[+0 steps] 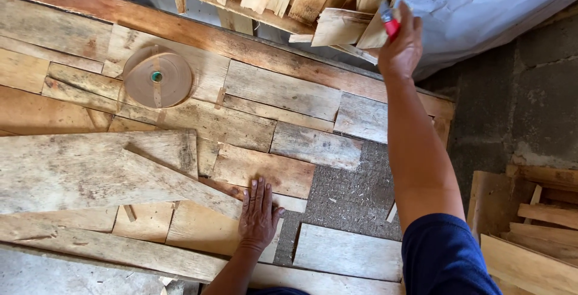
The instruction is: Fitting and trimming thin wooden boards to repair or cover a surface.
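My left hand (257, 214) lies flat, fingers spread, on a pale wooden board (201, 229) among many rough boards laid side by side on the ground. My right hand (400, 45) reaches far forward to a pile of loose wood offcuts (337, 27) and grips a small tool with a red handle (390, 25); only the red part and a grey tip show. A long weathered plank (90, 171) lies across the boards just left of my left hand.
A round roll of brown tape or band (158, 78) rests on the boards at upper left. Grey-white sheeting (481, 6) hangs at upper right over a block wall (518, 102). More cut wood pieces (536, 229) are stacked at lower right.
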